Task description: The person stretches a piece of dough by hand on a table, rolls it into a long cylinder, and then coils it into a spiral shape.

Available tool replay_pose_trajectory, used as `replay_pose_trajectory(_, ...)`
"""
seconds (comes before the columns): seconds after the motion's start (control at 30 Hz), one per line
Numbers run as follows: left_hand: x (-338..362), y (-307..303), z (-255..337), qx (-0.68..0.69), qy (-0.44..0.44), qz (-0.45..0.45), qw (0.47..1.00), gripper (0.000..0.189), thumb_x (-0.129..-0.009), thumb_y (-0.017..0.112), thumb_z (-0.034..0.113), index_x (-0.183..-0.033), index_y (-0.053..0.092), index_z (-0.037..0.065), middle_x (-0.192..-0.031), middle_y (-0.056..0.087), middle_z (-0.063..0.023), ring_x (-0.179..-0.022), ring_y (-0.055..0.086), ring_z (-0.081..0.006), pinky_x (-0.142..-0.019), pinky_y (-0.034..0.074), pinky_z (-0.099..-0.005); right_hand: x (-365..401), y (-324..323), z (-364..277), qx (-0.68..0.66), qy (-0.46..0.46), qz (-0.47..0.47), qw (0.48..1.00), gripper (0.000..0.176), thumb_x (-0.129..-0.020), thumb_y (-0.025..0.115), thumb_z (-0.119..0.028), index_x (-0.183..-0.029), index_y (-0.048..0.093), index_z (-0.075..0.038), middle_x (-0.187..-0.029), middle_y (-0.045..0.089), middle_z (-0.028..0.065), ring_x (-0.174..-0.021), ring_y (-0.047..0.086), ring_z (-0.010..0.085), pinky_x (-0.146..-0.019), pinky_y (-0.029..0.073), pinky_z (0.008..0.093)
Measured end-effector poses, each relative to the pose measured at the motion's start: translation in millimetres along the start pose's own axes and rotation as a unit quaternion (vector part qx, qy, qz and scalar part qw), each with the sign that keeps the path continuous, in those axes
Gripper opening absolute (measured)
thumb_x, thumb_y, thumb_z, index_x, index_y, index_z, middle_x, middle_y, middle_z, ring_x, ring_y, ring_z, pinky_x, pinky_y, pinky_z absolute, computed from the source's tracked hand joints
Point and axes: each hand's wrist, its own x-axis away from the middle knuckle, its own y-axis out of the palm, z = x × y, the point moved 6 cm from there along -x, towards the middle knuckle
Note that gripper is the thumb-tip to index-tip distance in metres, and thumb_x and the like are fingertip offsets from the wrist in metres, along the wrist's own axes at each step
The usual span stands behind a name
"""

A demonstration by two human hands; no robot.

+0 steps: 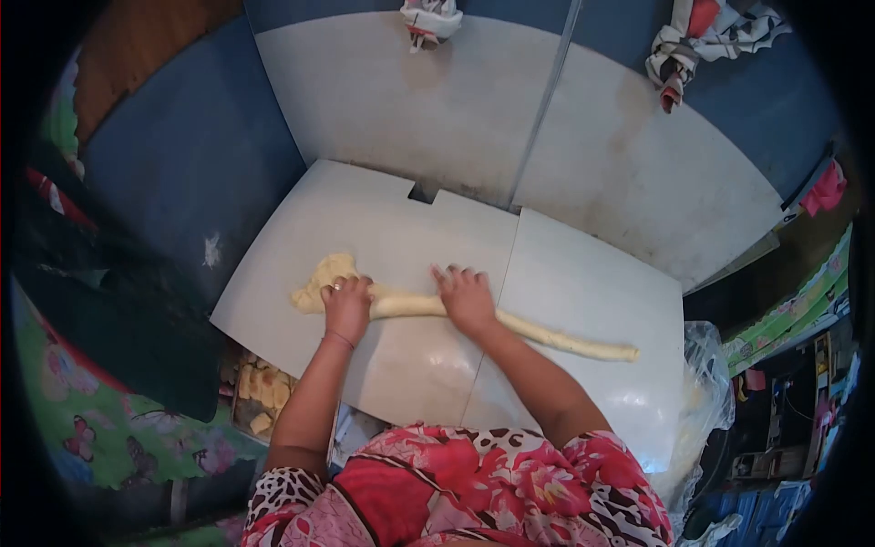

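Observation:
A long rope of pale yellow dough (570, 343) lies across the white table, thin at its right end. At the left it widens into a flat, uneven lump (333, 268). My left hand (347, 307) is curled over the dough where the lump meets the rope, and a ring shows on one finger. Farther right, my right hand (468, 299) lies over the rope with its fingers stretched forward and the thumb apart. The dough under both palms is hidden.
The white tabletop (583, 264) has a seam and a small notch at its back edge. A tray of yellowish pieces (262, 387) sits below its left front edge. A clear plastic bag (706, 374) hangs at the right. Panels with knotted cloths (432, 20) stand behind.

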Motion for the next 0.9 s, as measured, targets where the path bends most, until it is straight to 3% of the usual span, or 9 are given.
replay_pose_trajectory(0.07, 16.9, 28.4, 5.6, -0.148, 0.118, -0.077, 0.979, 0.021, -0.078, 0.068, 0.019, -0.097, 0.064, 0.011, -0.088, 0.059, -0.0044, -0.092, 0.055, -0.024, -0.086, 0.037, -0.0398, 17.5, 14.2, -31.0, -0.047, -0.116, -0.127, 0.984, 0.051, -0.091, 0.048, -0.03, -0.14, 0.045, -0.019, -0.115, 0.055, 0.0086, -0.105, 0.05, 0.0243, -0.089, 0.037, 0.0461)
replay_pose_trajectory(0.13, 31.6, 11.8, 10.1, -0.129, 0.163, -0.006, 0.978, 0.019, -0.077, 0.068, 0.018, -0.094, 0.064, 0.011, -0.076, 0.06, -0.0018, -0.082, 0.057, -0.0227, -0.084, 0.039, -0.0373, 39.7, 17.6, -46.2, -0.078, -0.129, -0.06, 0.987, 0.052, -0.088, 0.051, -0.027, -0.139, 0.046, -0.016, -0.113, 0.056, 0.0087, -0.105, 0.051, 0.0241, -0.09, 0.038, 0.0458)
replay_pose_trajectory(0.4, 32.3, -3.1, -10.6, -0.061, 0.149, -0.138, 0.977, 0.053, -0.078, 0.07, 0.026, -0.127, 0.056, 0.013, -0.127, 0.058, -0.0015, -0.12, 0.049, -0.0212, -0.101, 0.027, -0.0476, 19.8, -14.9, -52.2, -0.058, -0.097, 0.047, 0.992, 0.052, -0.086, 0.06, -0.034, -0.132, 0.053, -0.012, -0.108, 0.056, 0.0063, -0.109, 0.051, 0.0226, -0.093, 0.04, 0.039)
replay_pose_trajectory(0.47, 31.5, -3.3, -7.5, -0.026, 0.14, -0.104, 0.984, 0.044, -0.077, 0.071, 0.024, -0.119, 0.061, 0.013, -0.116, 0.062, -0.0018, -0.116, 0.05, -0.0217, -0.1, 0.026, -0.0463, 6.7, -1.7, -42.6, -0.133, -0.028, -0.103, 0.985, 0.057, -0.084, 0.064, -0.041, -0.132, 0.053, -0.013, -0.109, 0.055, 0.0048, -0.109, 0.05, 0.0219, -0.095, 0.039, 0.0382)
replay_pose_trajectory(0.53, 37.4, 1.8, -14.3, 0.017, 0.072, -0.14, 0.987, 0.034, -0.077, 0.072, 0.023, -0.109, 0.066, 0.011, -0.103, 0.065, -0.0052, -0.111, 0.051, -0.0241, -0.097, 0.026, -0.0433, 10.3, 0.7, -38.8, -0.182, -0.046, -0.067, 0.98, 0.056, -0.082, 0.065, -0.043, -0.128, 0.056, -0.012, -0.101, 0.055, 0.0073, -0.104, 0.053, 0.0237, -0.092, 0.041, 0.0381)
replay_pose_trajectory(0.73, 56.5, -15.0, -25.9, 0.046, 0.066, -0.196, 0.977, 0.022, -0.076, 0.074, 0.024, -0.093, 0.068, 0.011, -0.088, 0.064, -0.0022, -0.1, 0.053, -0.0227, -0.095, 0.025, -0.0461, 28.0, 3.3, -31.5, -0.227, -0.109, -0.218, 0.943, 0.048, -0.085, 0.061, -0.048, -0.113, 0.058, -0.008, -0.1, 0.058, 0.0103, -0.104, 0.056, 0.0266, -0.088, 0.042, 0.0409)
replay_pose_trajectory(0.8, 39.3, 4.0, -40.9, 0.068, 0.02, -0.214, 0.974, 0.019, -0.079, 0.072, 0.024, -0.092, 0.067, 0.011, -0.089, 0.064, -0.0022, -0.105, 0.05, -0.0235, -0.095, 0.024, -0.0478, 7.4, 14.3, -16.2, -0.156, -0.017, -0.188, 0.97, 0.05, -0.086, 0.057, -0.052, -0.111, 0.056, -0.009, -0.102, 0.057, 0.0092, -0.104, 0.054, 0.0266, -0.088, 0.04, 0.0408)
replay_pose_trajectory(0.87, 17.2, -9.6, -39.6, -0.037, -0.002, 0.059, 0.998, 0.017, -0.078, 0.07, 0.02, -0.093, 0.067, 0.011, -0.088, 0.063, -0.0029, -0.105, 0.05, -0.0239, -0.094, 0.025, -0.048, -6.6, 10.2, -10.0, -0.102, -0.006, -0.098, 0.99, 0.052, -0.089, 0.052, -0.053, -0.117, 0.055, -0.009, -0.104, 0.057, 0.0083, -0.103, 0.053, 0.0253, -0.087, 0.038, 0.0398)
replay_pose_trajectory(0.9, 9.3, -8.1, -30.2, -0.037, 0.001, 0.057, 0.998, 0.017, -0.078, 0.07, 0.02, -0.093, 0.067, 0.011, -0.088, 0.063, -0.0029, -0.105, 0.05, -0.0239, -0.094, 0.025, -0.048, -14.6, 3.9, -11.5, -0.082, -0.013, -0.047, 0.995, 0.049, -0.09, 0.052, -0.048, -0.119, 0.054, -0.009, -0.105, 0.056, 0.0079, -0.102, 0.052, 0.024, -0.087, 0.038, 0.0387)
